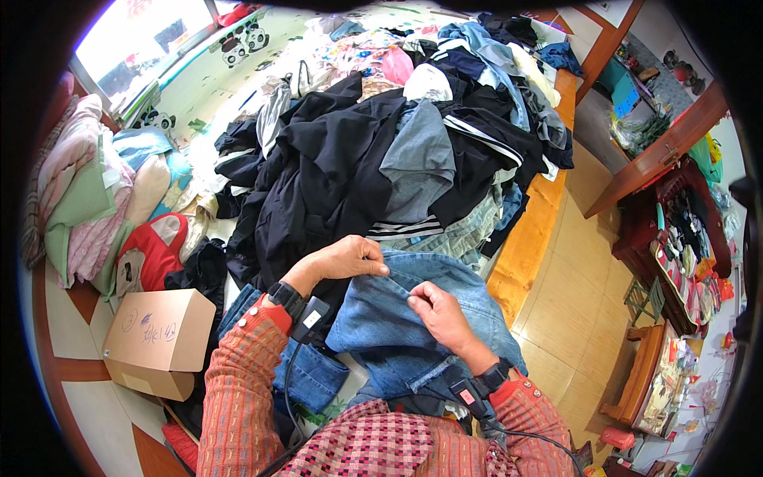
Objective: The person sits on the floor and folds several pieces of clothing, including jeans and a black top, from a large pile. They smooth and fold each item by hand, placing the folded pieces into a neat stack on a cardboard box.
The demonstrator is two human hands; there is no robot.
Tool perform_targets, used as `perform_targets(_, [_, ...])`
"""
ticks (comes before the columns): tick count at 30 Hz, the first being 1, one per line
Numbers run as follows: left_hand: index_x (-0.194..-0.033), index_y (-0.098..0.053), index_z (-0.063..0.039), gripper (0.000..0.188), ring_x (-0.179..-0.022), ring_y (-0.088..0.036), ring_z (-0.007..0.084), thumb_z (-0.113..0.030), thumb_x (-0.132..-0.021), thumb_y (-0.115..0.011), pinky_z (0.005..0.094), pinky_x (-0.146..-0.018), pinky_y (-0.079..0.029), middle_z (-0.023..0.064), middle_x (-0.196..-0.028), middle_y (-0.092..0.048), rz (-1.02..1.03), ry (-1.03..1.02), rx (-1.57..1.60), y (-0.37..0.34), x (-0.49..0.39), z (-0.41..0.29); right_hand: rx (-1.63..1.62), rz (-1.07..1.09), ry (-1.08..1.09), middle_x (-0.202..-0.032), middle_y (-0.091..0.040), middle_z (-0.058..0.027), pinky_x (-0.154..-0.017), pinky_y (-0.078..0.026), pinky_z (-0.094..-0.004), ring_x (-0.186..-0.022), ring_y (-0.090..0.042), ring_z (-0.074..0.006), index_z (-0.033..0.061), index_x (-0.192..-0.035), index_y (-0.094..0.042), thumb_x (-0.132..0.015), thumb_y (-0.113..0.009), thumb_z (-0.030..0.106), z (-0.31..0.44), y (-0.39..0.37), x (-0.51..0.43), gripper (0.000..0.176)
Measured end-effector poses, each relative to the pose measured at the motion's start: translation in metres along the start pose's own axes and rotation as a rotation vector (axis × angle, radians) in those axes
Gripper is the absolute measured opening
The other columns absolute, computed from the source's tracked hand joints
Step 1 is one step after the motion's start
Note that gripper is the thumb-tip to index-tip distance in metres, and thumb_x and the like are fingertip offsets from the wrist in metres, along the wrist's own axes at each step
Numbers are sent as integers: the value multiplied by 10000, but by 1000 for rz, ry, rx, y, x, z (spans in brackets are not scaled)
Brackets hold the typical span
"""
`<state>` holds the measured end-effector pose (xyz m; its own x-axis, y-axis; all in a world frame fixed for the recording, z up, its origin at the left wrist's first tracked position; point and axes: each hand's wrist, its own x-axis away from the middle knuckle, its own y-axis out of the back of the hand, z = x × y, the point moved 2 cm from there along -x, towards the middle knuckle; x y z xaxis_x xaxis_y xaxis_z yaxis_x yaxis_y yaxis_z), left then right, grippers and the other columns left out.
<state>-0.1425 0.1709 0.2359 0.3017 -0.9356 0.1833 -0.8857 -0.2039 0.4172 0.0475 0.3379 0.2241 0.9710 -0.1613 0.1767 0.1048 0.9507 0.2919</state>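
Note:
A pair of blue denim jeans [429,334] lies bunched in front of me. My left hand [351,259] pinches its upper edge between thumb and fingers. Just to the right and a little lower, my right hand [438,313] grips a fold of the same denim. Beyond the hands lies a heap of clothes, with a large black garment [334,155], a grey cloth garment [420,158] and black clothing with white stripes [483,143]. Folded blue jeans [313,372] rest by my left forearm.
A cardboard box [158,334] bearing handwriting stands at the left, near a red cushion [155,247] and stacked bedding [89,203]. A wooden bed edge [527,256] runs along the right, with tiled floor [560,298] beyond. Cables run from both wrists.

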Motion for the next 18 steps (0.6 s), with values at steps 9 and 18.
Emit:
perform_targets(9, [-922, -683, -44, 221, -794, -577, 139, -173, -787, -802, 295, -784, -478, 21, -825, -629, -22, -90, 49, 15, -1, -3, 295, -18, 39, -802, -663, -166, -687, -497, -427, -768, -648, -367, 12, -969, -618, -883, -669, 224, -10, 9, -15, 233])
perform_targets(18, [-1089, -631, -67, 374, -774, -543, 86, -109, -746, -773, 249, -736, -434, -37, -795, -572, -48, -78, 3, 32, -11, 1, 457, 56, 76, -897, -647, -190, -763, -499, -435, -875, -632, -379, 7, -976, -557, -826, -667, 194, -39, 8, -49, 263])
